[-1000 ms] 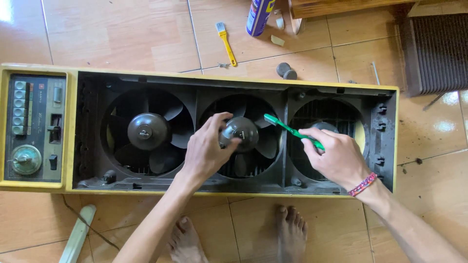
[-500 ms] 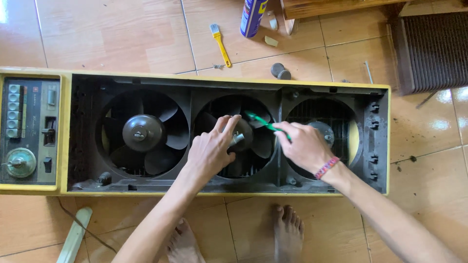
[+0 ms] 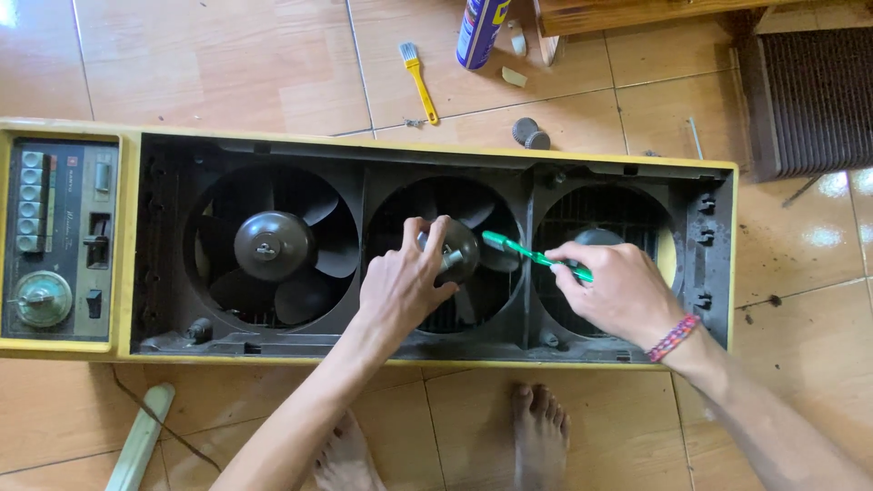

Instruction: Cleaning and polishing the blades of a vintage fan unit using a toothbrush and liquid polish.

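A long yellow fan unit point(image 3: 427, 144) lies flat on the tiled floor, with three dark fans in a black housing. My left hand point(image 3: 400, 286) grips the round hub point(image 3: 457, 249) of the middle fan. My right hand point(image 3: 618, 293) holds a green toothbrush point(image 3: 532, 256), its head pointing left at the middle hub. This hand covers part of the right fan point(image 3: 596, 238). The left fan point(image 3: 273, 245) is untouched.
A control panel point(image 3: 56, 238) with buttons and a dial fills the unit's left end. On the floor behind lie a yellow brush point(image 3: 418, 82), a spray can point(image 3: 479, 32), a small dark cap point(image 3: 530, 135) and a dark grille point(image 3: 809, 100). My bare feet point(image 3: 536, 436) are below the unit.
My right hand with the toothbrush moved left from the right fan toward the middle hub. My left hand kept its grip on the hub. The view shifted slightly.
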